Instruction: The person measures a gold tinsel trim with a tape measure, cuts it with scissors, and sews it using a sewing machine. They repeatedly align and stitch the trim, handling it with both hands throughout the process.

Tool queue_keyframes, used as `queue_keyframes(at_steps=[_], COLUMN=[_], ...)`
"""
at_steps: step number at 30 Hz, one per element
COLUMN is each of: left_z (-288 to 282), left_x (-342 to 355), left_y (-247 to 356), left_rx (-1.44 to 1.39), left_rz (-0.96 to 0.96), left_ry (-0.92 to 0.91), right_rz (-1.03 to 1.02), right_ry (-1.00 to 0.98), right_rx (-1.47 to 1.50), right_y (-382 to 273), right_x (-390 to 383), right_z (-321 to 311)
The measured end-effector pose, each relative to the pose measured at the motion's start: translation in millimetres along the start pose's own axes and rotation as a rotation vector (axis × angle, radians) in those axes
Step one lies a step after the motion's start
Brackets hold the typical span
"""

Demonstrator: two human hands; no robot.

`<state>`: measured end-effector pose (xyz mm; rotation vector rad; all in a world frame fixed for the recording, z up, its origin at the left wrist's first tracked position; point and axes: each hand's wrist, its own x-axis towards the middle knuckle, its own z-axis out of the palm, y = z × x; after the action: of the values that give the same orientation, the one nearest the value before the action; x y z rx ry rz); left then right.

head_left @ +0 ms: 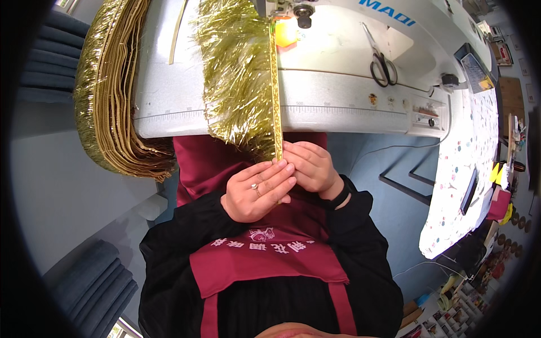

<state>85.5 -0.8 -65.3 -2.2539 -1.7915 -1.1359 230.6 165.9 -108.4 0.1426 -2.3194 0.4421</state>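
Observation:
A gold sequin band (275, 90) runs from beneath the sewing machine's needle area (286, 10) toward me. Along its left side spreads shiny gold tinsel fringe (239, 79), lying over the machine bed and hanging past the front edge. My left hand (256, 191), with a ring on one finger, closes on the near end of the band. My right hand (310, 166) pinches the same band just beyond, its fingertips touching those of the left. The bit between the fingers is mostly hidden.
A thick folded stack of gold fringe (115, 90) hangs over the bed's left end. Black-handled scissors (383, 69) lie under the machine arm. An orange-yellow glow (285, 35) shows beside the needle. White patterned cloth (459, 186) covers a surface at right.

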Motion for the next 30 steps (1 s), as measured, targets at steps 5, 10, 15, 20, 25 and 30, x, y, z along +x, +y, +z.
queue_keyframes(at_steps=[5,10,15,20,25,30], left_z=[-0.1,1.0,2.0,4.3,5.0,0.9], left_x=[-1.2,-4.5,-1.4,2.1,0.6,0.3], left_y=[0.6,0.3,-1.1,-1.1,-2.3,0.5], left_rx=[0.002,-0.002,-0.026,-0.024,-0.015,-0.005], left_rz=[-0.001,-0.004,0.025,0.034,0.04,0.017], left_ry=[-0.01,-0.021,-0.05,-0.016,-0.008,-0.036], right_rz=[0.001,0.002,-0.016,-0.046,-0.039,-0.023], right_ry=[-0.002,0.0,0.05,0.065,0.053,0.014], right_rx=[0.018,0.019,0.068,0.022,0.025,0.02], right_y=[0.4,1.3,4.9,5.9,5.6,3.4], right_x=[-1.7,-6.3,-9.5,-7.8,-9.8,-8.0], right_z=[0.9,3.5,2.7,6.0,8.0,2.5])
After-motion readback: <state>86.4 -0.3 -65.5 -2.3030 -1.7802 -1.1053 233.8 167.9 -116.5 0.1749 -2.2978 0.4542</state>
